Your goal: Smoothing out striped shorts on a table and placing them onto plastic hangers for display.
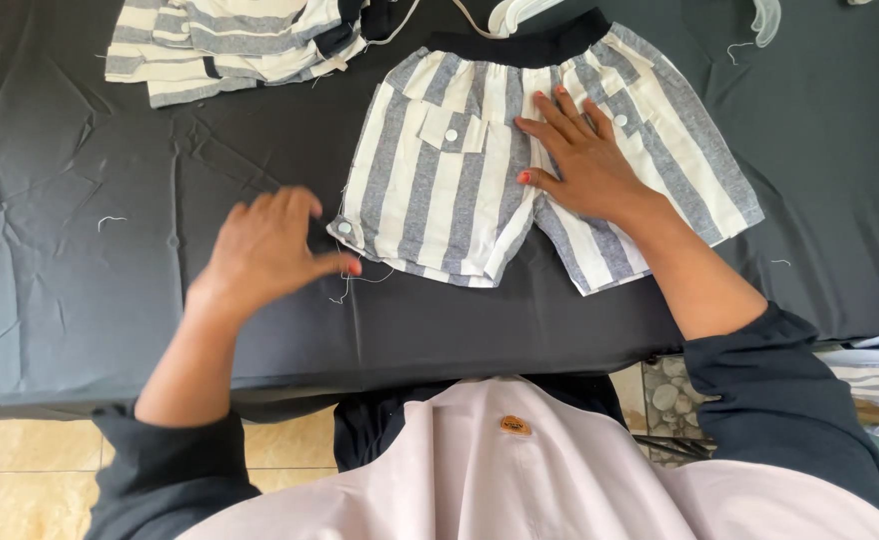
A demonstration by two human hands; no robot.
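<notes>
- The striped shorts (520,165) lie flat on the black table cover (80,300), a little toward 1 o'clock from the centre of the view, with the dark waistband (525,45) pointing to 12 o'clock and the two legs toward 6 o'clock.
- The right hand (582,160) lies flat on the shorts, fingers open and spread, the palm pressing the cloth between the legs — it grips nothing.
- The left hand (265,250) is at 9 o'clock of the shorts, just beside the hem of the near leg. Its fingers are loosely curled, and the thumb reaches toward the hem near a small white button (345,228); whether it pinches a thread cannot be told.
- Loose threads (360,282) hang from that hem.
- One risk, as a judgement: a pull on the hem by the left hand could drag the cloth into wrinkles, because only the right palm holds it.
- Also the threads may catch on the fingers and pull the seam.
- At 11 o'clock, well apart, a second striped garment (230,40) lies folded.
- At 12 to 1 o'clock, white plastic hangers (765,20) are partly visible at the edge of the table.
</notes>
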